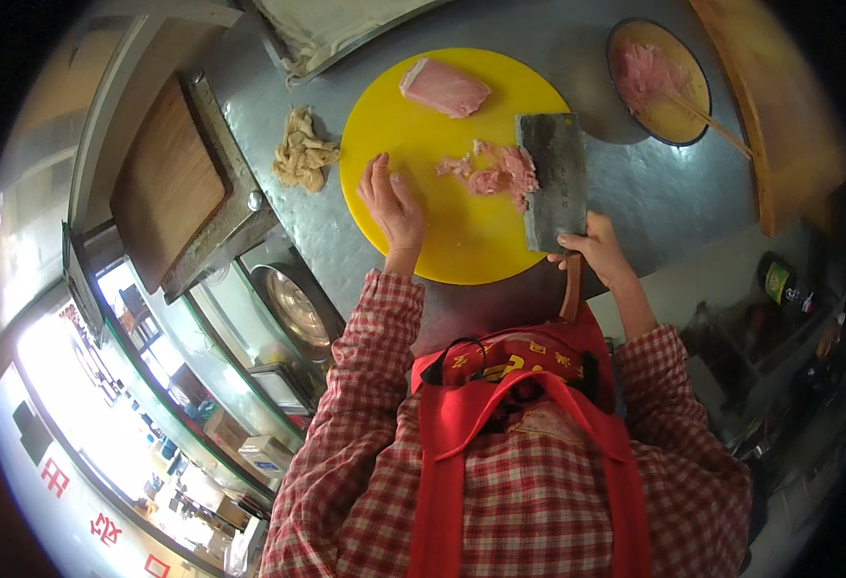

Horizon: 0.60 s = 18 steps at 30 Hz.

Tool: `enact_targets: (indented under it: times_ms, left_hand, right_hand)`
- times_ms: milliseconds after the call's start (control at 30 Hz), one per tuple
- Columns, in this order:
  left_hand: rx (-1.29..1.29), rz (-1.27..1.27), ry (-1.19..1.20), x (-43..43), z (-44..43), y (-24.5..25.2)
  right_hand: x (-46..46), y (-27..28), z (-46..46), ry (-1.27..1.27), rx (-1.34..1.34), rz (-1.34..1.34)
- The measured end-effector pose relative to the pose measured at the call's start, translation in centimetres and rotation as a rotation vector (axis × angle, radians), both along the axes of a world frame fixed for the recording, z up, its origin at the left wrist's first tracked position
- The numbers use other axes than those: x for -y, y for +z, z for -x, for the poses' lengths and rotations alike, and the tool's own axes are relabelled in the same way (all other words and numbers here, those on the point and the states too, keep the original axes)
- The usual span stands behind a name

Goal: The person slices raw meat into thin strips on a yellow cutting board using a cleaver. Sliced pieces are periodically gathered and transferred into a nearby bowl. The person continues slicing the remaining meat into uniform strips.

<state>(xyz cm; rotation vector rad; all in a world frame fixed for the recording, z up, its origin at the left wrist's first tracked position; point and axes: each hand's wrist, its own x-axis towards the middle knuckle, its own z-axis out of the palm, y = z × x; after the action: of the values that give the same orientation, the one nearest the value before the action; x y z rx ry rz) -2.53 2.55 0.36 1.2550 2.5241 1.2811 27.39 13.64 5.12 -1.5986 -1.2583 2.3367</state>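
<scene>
My right hand [596, 249] grips the wooden handle of a broad cleaver [556, 180]. The blade lies over the right side of a round yellow cutting board [459, 253], its left edge against chopped raw meat [498, 173]. Over the board's left part is my left hand [392, 202], holding nothing, fingers slightly bent and apart from the meat. Whether this hand touches the board I cannot tell. Near the board's far edge rests a larger block of raw meat [444, 88].
A crumpled cloth [303, 150] lies left of the board on the metal worktop [683, 195]. At the far right, a bowl [697, 123] contains minced meat and chopsticks [712, 124]. A wooden board [762, 108] edges the right side; a brown wooden panel [170, 173] is at left.
</scene>
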Motion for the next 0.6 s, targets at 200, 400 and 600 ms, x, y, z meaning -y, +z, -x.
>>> enact_targets:
  times_ms: [200,400,600]
  left_hand:
    - [0.034,0.005,-0.076,-0.1,-2.5,-1.2]
    - [0.171,-0.012,-0.071,-0.4,-3.6,-0.1]
    - [0.631,-0.319,0.03,-4.5,-6.4,3.3]
  right_hand:
    - [1.4,-0.7,5.2,0.149,-0.041,0.045]
    - [7.6,-2.5,12.6,0.145,-0.129,-0.081]
    - [7.1,0.4,11.2,-0.104,-0.219,-0.559]
